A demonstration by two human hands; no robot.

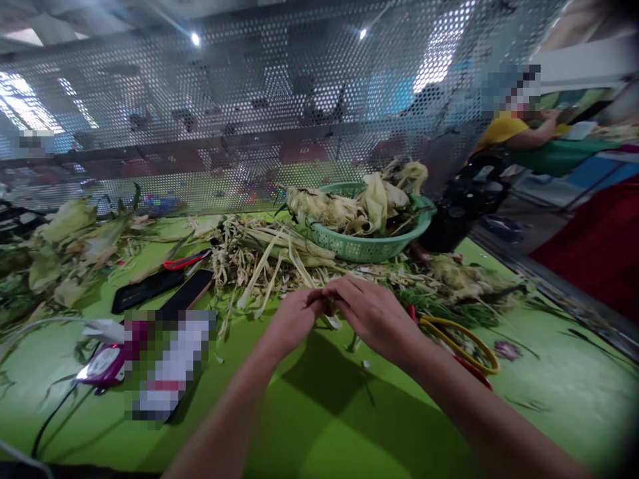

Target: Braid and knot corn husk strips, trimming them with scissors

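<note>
My left hand [295, 318] and my right hand [372, 313] meet over the green table [324, 406], fingers curled together around a small pale strip of husk [333, 321] pinched between them. Just beyond them lies a heap of pale husk strips and stalks [269, 256]. A green plastic basket [369, 247] full of husks stands behind the heap.
Yellow-handled scissors [462, 340] lie right of my right hand. Two dark phones [150, 289] and a red-handled tool [186, 261] lie at the left, with a purple device [102, 366] on a cable. A perforated metal screen [249, 120] closes the back. Another person [514, 126] sits far right.
</note>
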